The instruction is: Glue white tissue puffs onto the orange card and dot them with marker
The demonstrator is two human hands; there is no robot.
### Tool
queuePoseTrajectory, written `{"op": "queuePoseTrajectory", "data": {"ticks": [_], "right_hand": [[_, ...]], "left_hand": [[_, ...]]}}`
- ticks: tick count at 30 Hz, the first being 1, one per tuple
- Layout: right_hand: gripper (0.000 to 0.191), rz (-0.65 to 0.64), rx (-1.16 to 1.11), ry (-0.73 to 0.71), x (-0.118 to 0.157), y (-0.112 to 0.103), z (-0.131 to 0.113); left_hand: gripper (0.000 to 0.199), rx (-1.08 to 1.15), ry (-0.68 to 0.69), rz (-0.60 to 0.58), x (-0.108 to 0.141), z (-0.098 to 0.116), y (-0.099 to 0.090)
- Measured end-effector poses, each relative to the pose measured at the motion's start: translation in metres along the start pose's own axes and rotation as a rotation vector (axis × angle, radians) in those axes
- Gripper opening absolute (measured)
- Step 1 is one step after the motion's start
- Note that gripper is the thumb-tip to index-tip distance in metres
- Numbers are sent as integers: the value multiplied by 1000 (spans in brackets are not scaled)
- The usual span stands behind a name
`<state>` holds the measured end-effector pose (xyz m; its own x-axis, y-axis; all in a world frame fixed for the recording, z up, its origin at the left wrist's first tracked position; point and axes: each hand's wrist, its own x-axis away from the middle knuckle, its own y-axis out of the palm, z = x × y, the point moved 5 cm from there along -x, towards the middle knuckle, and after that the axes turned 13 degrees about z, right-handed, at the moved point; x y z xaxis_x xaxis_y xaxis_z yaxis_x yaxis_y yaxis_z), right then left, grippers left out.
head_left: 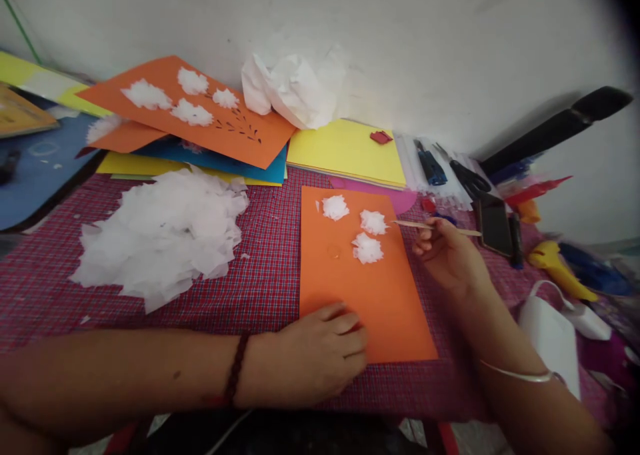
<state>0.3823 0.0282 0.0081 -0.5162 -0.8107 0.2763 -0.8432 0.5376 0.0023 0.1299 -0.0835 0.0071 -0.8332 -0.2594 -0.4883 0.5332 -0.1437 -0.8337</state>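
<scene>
Matt orange paper sheet (325, 282), rough white paper tufts (368, 248), pale wooden stick (411, 224), woven checked cloth (273, 242)

Can't see the bottom left corner of the flat orange paper sheet (345, 292), hidden under the bare left hand (310, 358). Can't see all of the blue mat with a dark rim (45, 188), cut off at the view's left edge. Too blurry to name the small black thing (9, 167) on it.

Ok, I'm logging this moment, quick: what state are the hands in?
Left hand: loosely curled on the orange sheet; underside hidden, so open or closed cannot be told.
Right hand: closed, holding a thin stick.
</scene>
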Motion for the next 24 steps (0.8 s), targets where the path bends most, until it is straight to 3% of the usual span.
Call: {"op": "queuePoseTrajectory", "data": {"ticks": [7,17,21,24], "right_hand": [[17,-89,-111,52,-2,-3,15],[15,-175,-66,5,6,-6,15],[17,-178,-27,38,5,-2,22],[18,-182,-35,41,4,0,26]], "left_hand": [[20,-93,-114,-213,-14,8,-17],[19,-121,-157,-282,-26,0,-26],[19,-225,-308,-263,-14,-18,-55],[22,-374,-468,-207,7,-49,-91]]}}
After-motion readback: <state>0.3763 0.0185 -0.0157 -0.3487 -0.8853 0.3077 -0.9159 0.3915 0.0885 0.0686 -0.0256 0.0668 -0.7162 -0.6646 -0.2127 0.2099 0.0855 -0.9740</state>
